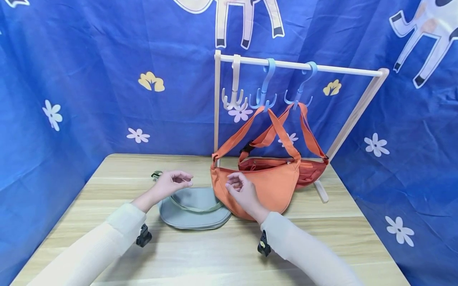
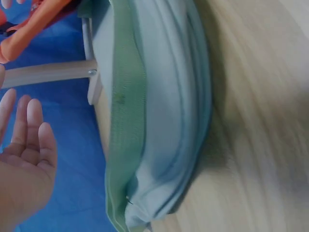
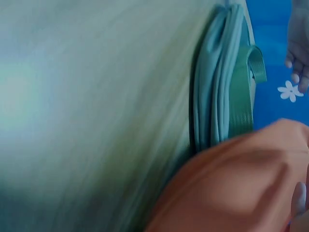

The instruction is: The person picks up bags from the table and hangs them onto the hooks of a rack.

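An orange crescent-shaped bag (image 1: 266,192) hangs by its strap from the middle, blue hook (image 1: 264,89). In front of its left part is my right hand (image 1: 247,194), fingers loosely bent, with nothing seen in them. My left hand (image 1: 168,186) hovers over the left side of a grey-green bag (image 1: 195,220) lying on the table, its fingers relaxed and holding nothing. In the left wrist view the green strap (image 2: 129,96) runs along that bag, apart from the left hand (image 2: 29,164). Only fingertips of the right hand show at the right wrist view's edge.
Behind the orange bag, a red waist bag (image 1: 311,172) hangs from the right blue hook (image 1: 298,89). A white hook (image 1: 235,85) hangs at the left of the rack's rail (image 1: 343,70). Blue printed cloth (image 1: 100,99) surrounds the wooden table (image 1: 200,258).
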### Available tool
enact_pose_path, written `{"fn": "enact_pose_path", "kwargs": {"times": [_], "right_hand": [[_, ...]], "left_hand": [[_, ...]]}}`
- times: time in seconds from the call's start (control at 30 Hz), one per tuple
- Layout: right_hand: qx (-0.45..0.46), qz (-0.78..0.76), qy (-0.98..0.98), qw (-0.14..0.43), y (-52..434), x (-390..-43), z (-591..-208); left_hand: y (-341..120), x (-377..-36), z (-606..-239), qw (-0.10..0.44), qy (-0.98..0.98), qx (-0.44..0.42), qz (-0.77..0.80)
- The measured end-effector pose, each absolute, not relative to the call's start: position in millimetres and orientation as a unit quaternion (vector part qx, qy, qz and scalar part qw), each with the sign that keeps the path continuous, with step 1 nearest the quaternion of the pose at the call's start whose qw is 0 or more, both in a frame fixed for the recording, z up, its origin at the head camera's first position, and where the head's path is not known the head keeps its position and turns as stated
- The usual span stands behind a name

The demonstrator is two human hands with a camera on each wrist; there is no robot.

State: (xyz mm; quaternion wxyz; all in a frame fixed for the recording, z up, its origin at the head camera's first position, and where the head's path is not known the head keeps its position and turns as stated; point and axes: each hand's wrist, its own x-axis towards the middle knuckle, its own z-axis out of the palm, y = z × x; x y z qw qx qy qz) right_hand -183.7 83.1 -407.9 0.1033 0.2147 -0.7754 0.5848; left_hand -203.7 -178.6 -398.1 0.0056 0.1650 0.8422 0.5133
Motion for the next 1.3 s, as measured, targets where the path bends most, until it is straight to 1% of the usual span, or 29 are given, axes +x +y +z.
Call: {"fn": "enact_pose_path", "kwargs": {"times": [0.17,0.23,0.5,0.63,0.77,0.9,1.17,1.3], "right_hand": [[0.222,0.598,-0.766,0.077,71,-180,-415],[0.227,0.604,-0.761,0.07,66,-173,-411],[0.261,0.616,-0.743,0.024,51,-166,-414],[0.282,0.609,-0.741,0.005,43,-165,-419],[0.302,0.601,-0.74,-0.013,38,-165,-424],[0.318,0.589,-0.742,-0.027,34,-167,-429],[0.33,0.552,-0.762,-0.079,34,-171,-436],[0.33,0.538,-0.77,-0.09,34,-172,-434]], "left_hand": [[-186,-205,-407,0.018,0.838,0.189,0.511],[-191,-209,-415,0.021,0.834,0.203,0.512],[-191,-196,-402,0.038,0.832,0.239,0.499],[-194,-196,-406,0.053,0.831,0.25,0.495],[-199,-203,-422,0.068,0.826,0.257,0.498],[-203,-208,-433,0.098,0.812,0.263,0.512],[-204,-207,-431,0.137,0.808,0.272,0.505],[-206,-209,-435,0.148,0.812,0.269,0.497]]}}
